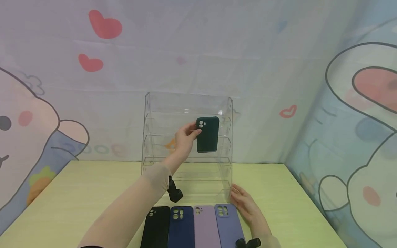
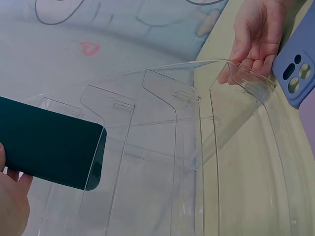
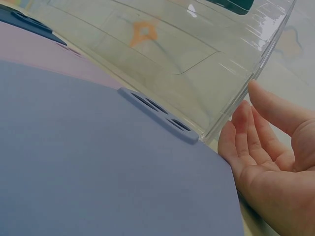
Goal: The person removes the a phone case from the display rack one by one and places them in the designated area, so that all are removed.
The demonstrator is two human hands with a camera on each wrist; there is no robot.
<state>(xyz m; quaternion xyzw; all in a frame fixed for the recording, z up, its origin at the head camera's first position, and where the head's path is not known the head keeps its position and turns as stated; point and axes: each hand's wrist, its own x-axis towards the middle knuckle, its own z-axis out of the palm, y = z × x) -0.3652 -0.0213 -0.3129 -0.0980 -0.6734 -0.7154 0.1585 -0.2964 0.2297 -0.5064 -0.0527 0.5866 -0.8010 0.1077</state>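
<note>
My left hand (image 1: 185, 139) pinches a dark green phone case (image 1: 207, 134) by its left edge, beside the camera holes. The case is upright in front of the upper tiers of a clear acrylic display rack (image 1: 186, 187). Seen from the left wrist, its plain green back (image 2: 47, 142) overlaps the rack's stepped side panels. Low on the rack's right side, my right hand (image 1: 246, 203) touches the outer edge with loosely bent fingers. The right wrist view has the thumb (image 3: 275, 108) against that edge.
In front of the rack a row of phone cases lies flat: black (image 1: 156, 227), navy (image 1: 181, 229), pink (image 1: 207, 229) and lavender blue (image 1: 229, 225). They lie on a pale yellow table (image 1: 77, 206). Behind hangs a cartoon-printed cloth (image 1: 263, 69).
</note>
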